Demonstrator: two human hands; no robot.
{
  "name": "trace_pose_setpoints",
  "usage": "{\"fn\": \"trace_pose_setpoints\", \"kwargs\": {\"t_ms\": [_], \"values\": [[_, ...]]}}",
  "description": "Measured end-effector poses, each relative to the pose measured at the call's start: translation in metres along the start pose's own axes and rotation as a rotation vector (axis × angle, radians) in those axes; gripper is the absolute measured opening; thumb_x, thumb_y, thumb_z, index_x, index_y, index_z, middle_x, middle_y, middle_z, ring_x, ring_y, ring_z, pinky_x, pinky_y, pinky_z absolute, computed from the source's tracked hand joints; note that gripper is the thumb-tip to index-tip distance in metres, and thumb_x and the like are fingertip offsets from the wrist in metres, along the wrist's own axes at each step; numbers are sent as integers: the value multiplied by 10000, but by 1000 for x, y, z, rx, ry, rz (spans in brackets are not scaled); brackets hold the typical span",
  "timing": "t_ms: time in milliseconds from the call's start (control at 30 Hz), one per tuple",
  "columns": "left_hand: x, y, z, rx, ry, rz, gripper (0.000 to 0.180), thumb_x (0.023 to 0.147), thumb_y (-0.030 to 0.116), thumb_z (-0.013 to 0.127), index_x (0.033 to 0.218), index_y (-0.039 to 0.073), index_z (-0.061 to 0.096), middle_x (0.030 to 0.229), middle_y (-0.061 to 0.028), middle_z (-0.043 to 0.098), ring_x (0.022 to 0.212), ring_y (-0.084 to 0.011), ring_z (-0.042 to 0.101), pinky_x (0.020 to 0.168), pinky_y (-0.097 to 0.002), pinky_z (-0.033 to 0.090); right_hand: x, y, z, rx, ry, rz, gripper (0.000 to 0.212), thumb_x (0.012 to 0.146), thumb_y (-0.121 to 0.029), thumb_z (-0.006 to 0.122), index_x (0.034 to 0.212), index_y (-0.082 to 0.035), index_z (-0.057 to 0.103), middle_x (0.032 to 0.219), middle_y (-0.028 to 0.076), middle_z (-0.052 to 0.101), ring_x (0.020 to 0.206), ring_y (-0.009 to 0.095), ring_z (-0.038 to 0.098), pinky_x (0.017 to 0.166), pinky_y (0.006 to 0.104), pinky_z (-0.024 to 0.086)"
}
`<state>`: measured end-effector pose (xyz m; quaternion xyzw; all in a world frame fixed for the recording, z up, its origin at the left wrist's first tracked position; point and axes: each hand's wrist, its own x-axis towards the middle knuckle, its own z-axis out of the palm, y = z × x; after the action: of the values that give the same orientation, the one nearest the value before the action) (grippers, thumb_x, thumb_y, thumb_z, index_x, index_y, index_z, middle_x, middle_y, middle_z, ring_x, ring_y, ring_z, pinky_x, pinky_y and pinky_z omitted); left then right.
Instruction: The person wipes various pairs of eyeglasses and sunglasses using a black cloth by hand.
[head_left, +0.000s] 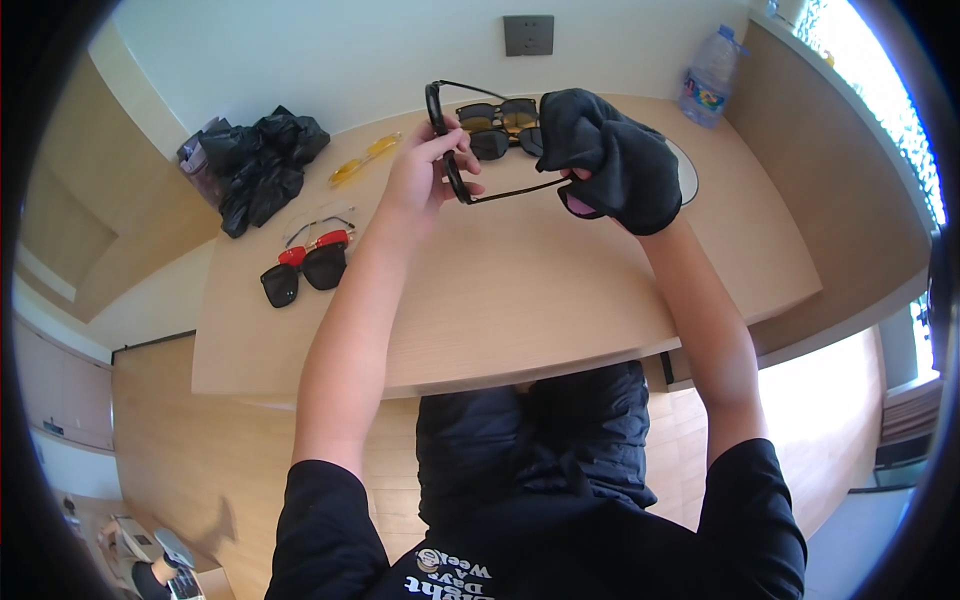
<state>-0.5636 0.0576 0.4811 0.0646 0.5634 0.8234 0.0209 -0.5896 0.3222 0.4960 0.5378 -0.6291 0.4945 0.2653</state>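
Observation:
My left hand grips a pair of black-framed glasses by the front frame, holding them sideways above the desk. Their arms stretch toward the right. A dark cloth is draped over my right hand, hiding most of its fingers. Through the cloth, that hand closes around the tip of the lower glasses arm. A small purple patch shows at the cloth's lower edge. Behind the held pair lie sunglasses with yellowish-brown lenses and dark sunglasses.
On the desk, yellow glasses, red-lensed glasses and black sunglasses lie left. A black plastic bag sits at the back left, a water bottle at the back right. A pale rounded object is partly behind the cloth.

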Motion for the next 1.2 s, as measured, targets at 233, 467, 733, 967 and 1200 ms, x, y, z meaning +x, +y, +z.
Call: {"fn": "trace_pose_setpoints", "kwargs": {"t_ms": [233, 467, 733, 967, 1200], "values": [[-10, 14, -3, -37, 97, 86, 224, 1051, 176, 595, 1269, 134, 570, 1070, -54, 704, 830, -197, 719, 672, -368, 607, -2, -15, 12, -318, -62, 177, 213, 645, 92, 737, 764, -41, 621, 909, 141, 686, 810, 281, 657, 739, 335, 561], [-5, 15, 5, 559, 184, 640, 313, 1051, 51, 591, 1360, 62, 539, 1151, -95, 738, 907, -155, 733, 751, -308, 577, -33, 27, 5, 643, 232, 544, 310, 980, -9, 619, 1279, 17, 696, 1110, 110, 757, 985, 229, 705, 844, 346, 591], [-20, 8, 31, 1080, -156, 938, 812, 780, -186, 458, 1487, 190, 590, 1518, -8, 619, 1359, -267, 620, 1050, -342, 541, -23, -16, 35, 665, -69, 794, 359, 978, -44, 635, 1331, -19, 692, 1154, 70, 740, 1009, 184, 693, 878, 356, 568], [-29, 5, 42, 969, -325, 860, 887, 748, -218, 449, 1549, 157, 521, 1519, -78, 614, 1352, -308, 615, 1141, -391, 502, 6, -51, 31, -431, -287, 326, 278, 723, -164, 760, 968, -63, 678, 928, 158, 727, 858, 353, 684, 778, 397, 571], [-20, -2, 32, 1209, -210, 1283, 868, 771, -128, 612, 1580, 153, 475, 1512, -70, 626, 1268, -301, 661, 1043, -419, 549, 3, -39, 44, -524, -63, 249, 242, 710, -135, 772, 945, -90, 738, 870, 120, 750, 789, 351, 713, 715, 388, 577]]}}
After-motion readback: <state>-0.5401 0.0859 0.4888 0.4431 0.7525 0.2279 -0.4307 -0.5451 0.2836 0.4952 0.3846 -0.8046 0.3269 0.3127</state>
